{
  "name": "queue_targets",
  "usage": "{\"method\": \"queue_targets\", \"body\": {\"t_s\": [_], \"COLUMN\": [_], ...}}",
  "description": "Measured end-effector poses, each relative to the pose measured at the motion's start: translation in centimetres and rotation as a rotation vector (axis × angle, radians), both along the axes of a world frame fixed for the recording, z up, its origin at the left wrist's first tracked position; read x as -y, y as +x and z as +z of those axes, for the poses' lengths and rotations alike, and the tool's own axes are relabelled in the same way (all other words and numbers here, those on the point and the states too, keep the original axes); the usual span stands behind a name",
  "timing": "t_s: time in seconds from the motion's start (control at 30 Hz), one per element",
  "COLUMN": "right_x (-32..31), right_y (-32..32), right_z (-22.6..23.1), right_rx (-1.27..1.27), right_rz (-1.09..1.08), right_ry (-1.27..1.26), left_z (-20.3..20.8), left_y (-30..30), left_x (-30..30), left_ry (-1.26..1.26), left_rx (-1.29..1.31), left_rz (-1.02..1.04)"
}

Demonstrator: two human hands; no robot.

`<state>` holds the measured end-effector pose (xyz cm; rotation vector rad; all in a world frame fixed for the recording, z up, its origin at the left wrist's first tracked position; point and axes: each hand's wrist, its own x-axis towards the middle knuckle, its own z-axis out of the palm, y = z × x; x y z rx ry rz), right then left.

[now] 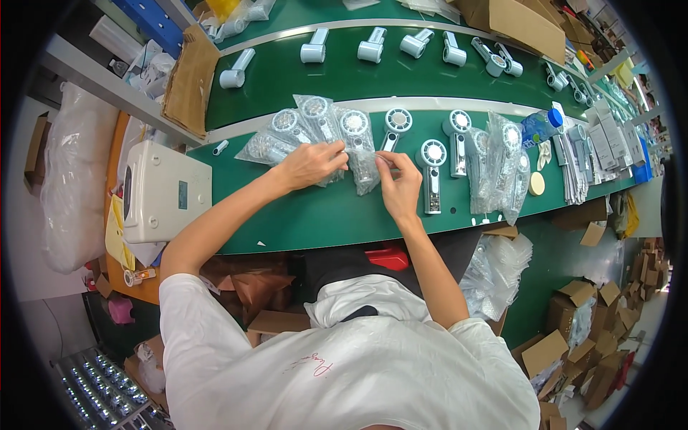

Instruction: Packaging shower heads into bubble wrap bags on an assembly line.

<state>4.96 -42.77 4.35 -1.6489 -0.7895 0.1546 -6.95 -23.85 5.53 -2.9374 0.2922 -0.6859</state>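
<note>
A handheld fan (354, 123) with a round, light-coloured head lies in a clear plastic bag (366, 174) on the green bench. My left hand (315, 164) is closed at the bag's left side, with the fingers pinched together. My right hand (400, 185) pinches the right edge of the same bag between thumb and fingers. To the left, partly behind my left hand, lie several bagged fans (286, 122). Right of the bag are three unwrapped fans: one behind my right hand (398, 120), one nearer (432, 154) and another beside it (459, 123).
More bagged fans (510, 136) lie at the right, near a blue-capped bottle (541, 127) and a round yellowish lid (537, 183). A beige machine (168, 192) stands at the left. Beyond the bench, a green conveyor belt (279, 79) carries several fans. Cardboard boxes (573, 308) crowd the right floor.
</note>
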Motion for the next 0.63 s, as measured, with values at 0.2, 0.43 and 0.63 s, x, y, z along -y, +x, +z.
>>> {"method": "queue_targets", "body": {"t_s": [0.2,0.43,0.63], "right_x": [-0.9,-1.6,-1.4], "right_y": [0.3,-0.1,0.3], "right_z": [0.5,1.7,3.2], "right_rx": [-0.008,-0.140,-0.180], "right_rz": [0.077,0.205,0.325], "right_ry": [-0.005,0.070,0.084], "left_z": [-0.3,2.7,2.0], "left_y": [0.2,1.6,0.6], "left_x": [-0.3,1.6,0.3], "left_ry": [-0.080,-0.544,-0.615], "left_rx": [0.041,-0.151,-0.059], "left_rz": [-0.039,0.099,0.034]}}
